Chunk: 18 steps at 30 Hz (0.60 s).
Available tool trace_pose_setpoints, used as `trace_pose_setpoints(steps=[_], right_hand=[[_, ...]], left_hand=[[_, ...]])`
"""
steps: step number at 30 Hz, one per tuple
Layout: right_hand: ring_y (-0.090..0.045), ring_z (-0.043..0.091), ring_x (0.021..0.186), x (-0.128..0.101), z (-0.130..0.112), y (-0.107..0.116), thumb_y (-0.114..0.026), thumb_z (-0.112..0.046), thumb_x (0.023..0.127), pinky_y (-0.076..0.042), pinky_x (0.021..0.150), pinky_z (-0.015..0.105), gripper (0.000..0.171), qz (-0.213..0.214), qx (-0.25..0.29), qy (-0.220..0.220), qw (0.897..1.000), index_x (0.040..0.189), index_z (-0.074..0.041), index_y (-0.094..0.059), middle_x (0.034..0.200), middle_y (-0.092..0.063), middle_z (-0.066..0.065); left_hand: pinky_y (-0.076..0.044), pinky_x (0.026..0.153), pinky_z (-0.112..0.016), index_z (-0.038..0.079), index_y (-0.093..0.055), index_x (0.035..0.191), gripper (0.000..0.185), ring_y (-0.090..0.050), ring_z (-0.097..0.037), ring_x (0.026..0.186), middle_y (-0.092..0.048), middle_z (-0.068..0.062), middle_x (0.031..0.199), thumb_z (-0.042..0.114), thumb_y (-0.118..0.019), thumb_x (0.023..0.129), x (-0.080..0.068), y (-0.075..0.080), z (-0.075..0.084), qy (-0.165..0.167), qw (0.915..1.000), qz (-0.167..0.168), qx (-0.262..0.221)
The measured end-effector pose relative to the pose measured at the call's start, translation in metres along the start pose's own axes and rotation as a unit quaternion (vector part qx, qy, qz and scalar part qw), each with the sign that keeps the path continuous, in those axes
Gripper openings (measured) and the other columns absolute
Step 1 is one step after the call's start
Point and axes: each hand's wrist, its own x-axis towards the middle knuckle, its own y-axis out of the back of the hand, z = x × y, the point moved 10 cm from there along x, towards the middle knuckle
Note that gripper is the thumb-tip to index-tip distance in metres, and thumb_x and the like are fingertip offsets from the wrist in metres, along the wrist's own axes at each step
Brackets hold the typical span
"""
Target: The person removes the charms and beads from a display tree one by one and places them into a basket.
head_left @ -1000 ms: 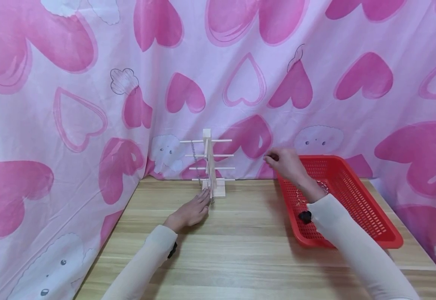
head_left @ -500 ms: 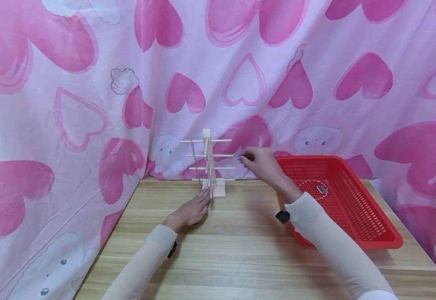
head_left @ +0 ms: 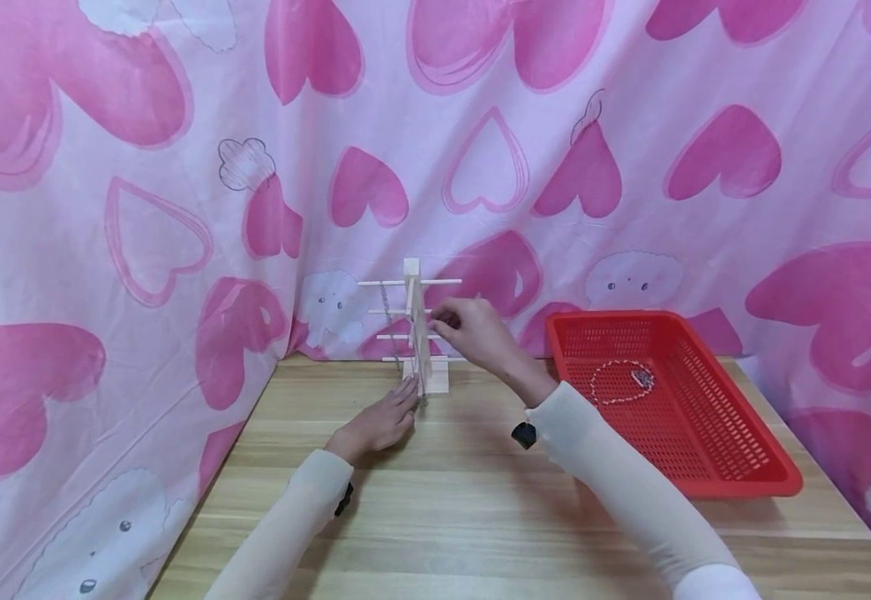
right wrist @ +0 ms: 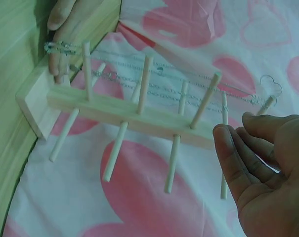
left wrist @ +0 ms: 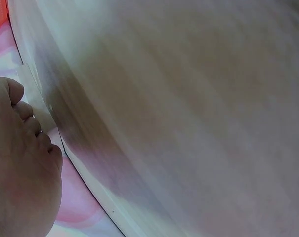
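A pale wooden peg stand (head_left: 412,268) stands at the back of the table. Silver chains (right wrist: 124,95) hang along its pegs in the right wrist view. My left hand (head_left: 377,427) rests low at the stand's base (right wrist: 33,98), fingers extended. In the left wrist view the back of that left hand (left wrist: 21,163) hides most of the stand. My right hand (head_left: 476,329) is beside the stand's right-hand pegs. Seen from the right wrist, that right hand (right wrist: 270,168) has loosely bent fingers near the top pegs, thumb and forefinger apart, nothing visible between them.
A red perforated basket (head_left: 705,400) stands on the right of the wooden table (head_left: 435,533). Inside lies a beaded loop (head_left: 606,401) with a small silvery piece (head_left: 641,380). A pink heart-patterned curtain (head_left: 465,100) hangs right behind the stand.
My right hand has moved left from over the basket's edge to the stand, bringing the beaded loop in the basket into full view. The left hand has stayed at the base.
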Motion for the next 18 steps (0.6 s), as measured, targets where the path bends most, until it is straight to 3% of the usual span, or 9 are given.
trace_pose_setpoints(steps=[6,18], right_hand=[[-0.078,0.02,0.092,0.005,-0.01,-0.006,-0.077,-0.019,0.1,-0.066,0.086,0.034,0.022,0.014,0.001,0.019,1.0,0.117,-0.006,-0.079,0.103,-0.082,0.008],[-0.074,0.017,0.085,0.012,-0.021,-0.014,-0.073,-0.016,0.102,-0.064,0.077,0.03,0.013,0.025,0.012,0.041,0.999,0.109,-0.008,-0.08,0.097,-0.08,0.006]], left_hand=[[-0.022,0.136,-0.047,0.003,-0.02,0.169,0.061,-0.009,-0.031,0.168,-0.008,-0.011,0.181,0.029,-0.028,0.115,0.0,0.001,0.0,-0.008,0.9999,0.001,-0.006],[-0.02,0.136,-0.048,0.0,-0.019,0.169,0.061,-0.01,-0.034,0.168,-0.008,-0.014,0.18,0.027,-0.029,0.115,0.001,0.001,-0.001,-0.018,0.9997,0.001,-0.017]])
